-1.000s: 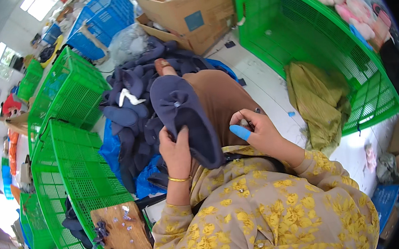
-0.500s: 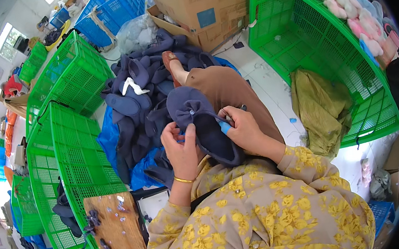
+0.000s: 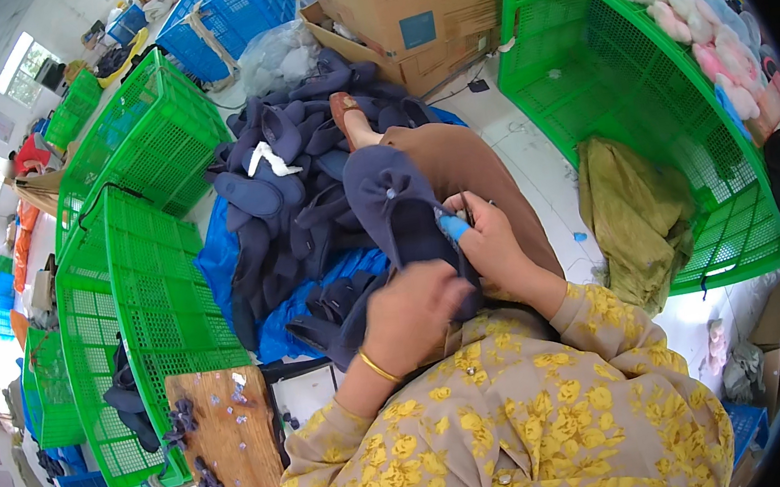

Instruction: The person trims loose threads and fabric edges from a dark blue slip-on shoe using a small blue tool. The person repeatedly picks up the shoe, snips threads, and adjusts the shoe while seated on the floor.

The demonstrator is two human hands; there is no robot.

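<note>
We are seeing a slipper pile [image 3: 292,173] lying beside our leg [image 3: 474,173]. Over that leg, one slipper [image 3: 379,172] is pointing its toe away from us. Our left hand [image 3: 415,317], blurred, is crossing its heel end; we cannot tell whether it is gripping. Our right hand [image 3: 488,236] is curling, pinching the slipper's side edge. A bow [image 3: 392,193] is sitting near the toe.

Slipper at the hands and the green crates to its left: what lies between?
A heap of navy slippers on a blue sheet, in the head view.
</note>
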